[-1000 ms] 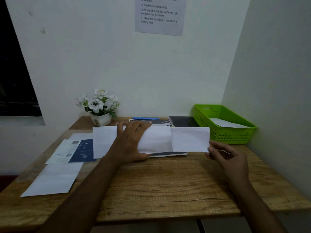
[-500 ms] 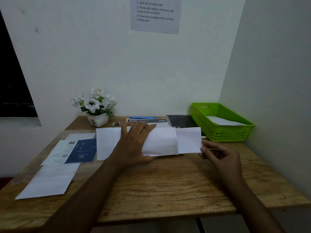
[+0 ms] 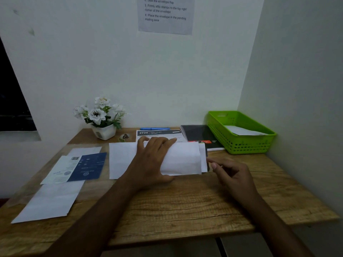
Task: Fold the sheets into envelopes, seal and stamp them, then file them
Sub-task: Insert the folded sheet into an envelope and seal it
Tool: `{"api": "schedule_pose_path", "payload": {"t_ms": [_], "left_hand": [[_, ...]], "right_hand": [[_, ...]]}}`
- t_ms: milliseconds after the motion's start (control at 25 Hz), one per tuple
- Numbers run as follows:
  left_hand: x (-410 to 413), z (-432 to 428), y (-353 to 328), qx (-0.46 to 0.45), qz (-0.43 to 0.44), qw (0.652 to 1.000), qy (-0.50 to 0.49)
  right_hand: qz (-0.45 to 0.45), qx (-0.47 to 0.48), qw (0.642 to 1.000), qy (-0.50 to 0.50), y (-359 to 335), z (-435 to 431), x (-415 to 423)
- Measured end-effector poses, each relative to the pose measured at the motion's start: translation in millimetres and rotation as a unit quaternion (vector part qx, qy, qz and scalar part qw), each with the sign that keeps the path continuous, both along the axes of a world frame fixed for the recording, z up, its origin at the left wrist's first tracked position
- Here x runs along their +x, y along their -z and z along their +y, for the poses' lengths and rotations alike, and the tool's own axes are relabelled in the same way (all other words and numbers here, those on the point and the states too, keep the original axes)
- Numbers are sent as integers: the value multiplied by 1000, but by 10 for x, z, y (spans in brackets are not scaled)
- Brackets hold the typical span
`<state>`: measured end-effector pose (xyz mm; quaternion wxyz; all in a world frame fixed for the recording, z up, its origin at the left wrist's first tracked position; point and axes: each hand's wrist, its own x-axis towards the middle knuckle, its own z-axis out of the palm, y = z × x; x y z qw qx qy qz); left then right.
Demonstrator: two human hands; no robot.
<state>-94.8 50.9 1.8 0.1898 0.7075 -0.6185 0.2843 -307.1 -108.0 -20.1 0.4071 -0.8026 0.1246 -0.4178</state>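
- The left hand (image 3: 154, 162) lies flat on the white sheet (image 3: 120, 160), fingers straight and a little spread, pressing it to the desk (image 3: 185, 204); the fingertips reach the sheet's far edge.
- The sheet lies crosswise at the middle of the desk, its right part doubled over onto the middle and bulging under the palm, its left part flat and uncovered.
- The right hand (image 3: 233, 175) sits just beside the sheet's right edge, fingers loosely curled; from this angle it seems to be just off the paper, but I cannot tell whether the fingertips pinch that edge.
- Behind the sheet lie a printed form (image 3: 159, 133) headed "2720", a blue pen (image 3: 155, 128) against the wall, and a black notebook (image 3: 198, 133).
- A green basket (image 3: 246, 145) stands in the far right corner with a white paper (image 3: 243, 131) inside.
- To the left are a pot of white flowers (image 3: 104, 132), a blue-and-white leaflet (image 3: 89, 166), and a blank page (image 3: 50, 201) near the front edge.
- A notice (image 3: 165, 13) of numbered steps hangs on the wall above.
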Motion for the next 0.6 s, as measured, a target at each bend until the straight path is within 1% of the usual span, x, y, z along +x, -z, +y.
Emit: {"api": "schedule_pose_path", "payload": {"t_ms": [160,400,440,520,600], "left_hand": [[-26,-30,22,4,-9,1000,-3],[-62,-40,20,12,-15,1000,-8],[-69,-34,15,10,-18,1000,-11],[-80,-21,-2,6,-22,1000,-13],[-90,-12,-15,8,-22,1000,-13]], "right_hand": [[35,-40,999,-13,19,8,11],[67,-34,995,-60,40,25,26],[56,-30,997,-54,33,26,26],[6,-19,1000,-19,6,23,25],[-46,25,998,21,-14,1,24]]}}
